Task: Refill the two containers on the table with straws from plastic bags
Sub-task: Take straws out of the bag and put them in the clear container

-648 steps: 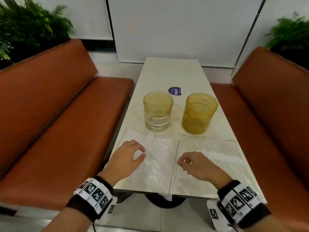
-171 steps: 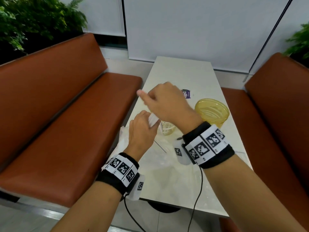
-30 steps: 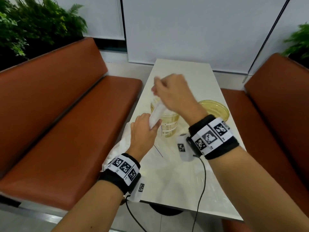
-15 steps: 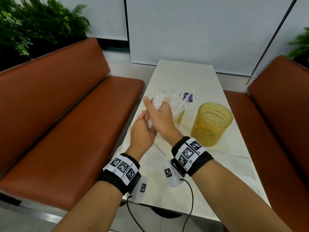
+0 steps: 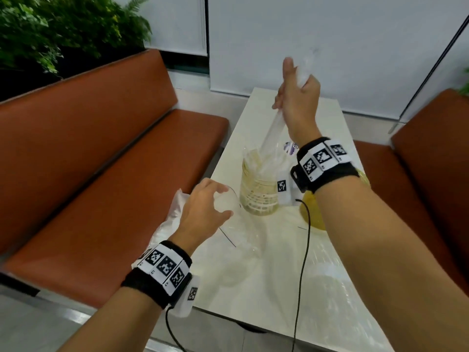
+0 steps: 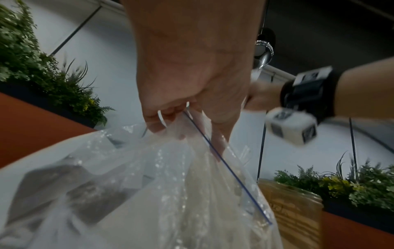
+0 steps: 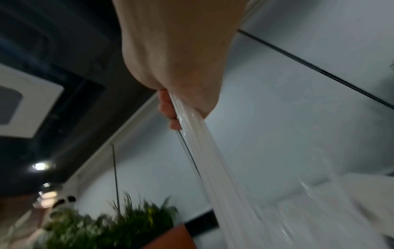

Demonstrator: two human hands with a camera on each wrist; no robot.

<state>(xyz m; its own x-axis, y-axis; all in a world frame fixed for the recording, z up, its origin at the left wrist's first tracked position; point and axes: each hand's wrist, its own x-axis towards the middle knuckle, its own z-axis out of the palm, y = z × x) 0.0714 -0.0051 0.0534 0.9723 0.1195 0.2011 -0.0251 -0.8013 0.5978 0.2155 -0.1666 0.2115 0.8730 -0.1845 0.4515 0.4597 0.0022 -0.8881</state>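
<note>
My right hand (image 5: 297, 97) is raised above the table and grips a bundle of clear wrapped straws (image 5: 272, 130) (image 7: 204, 151); the bundle's lower end hangs over the clear container (image 5: 256, 186). My left hand (image 5: 203, 214) (image 6: 187, 94) is low at the table's left edge and pinches the mouth of a clear zip bag (image 5: 236, 229) (image 6: 170, 185). The amber container (image 5: 313, 212) (image 6: 296, 210) stands right of the clear one, mostly hidden behind my right forearm.
The white table (image 5: 279, 288) carries a second flat plastic bag (image 5: 330, 283) near its front right. Orange benches (image 5: 88, 174) flank both sides. A purple sticker (image 5: 290, 147) lies behind the containers. A thin black cable (image 5: 305, 237) hangs from my right wrist.
My right hand has pulled the straw bundle up out of the bag and lifted it high over the clear container. My left hand has stayed low, holding the bag's mouth.
</note>
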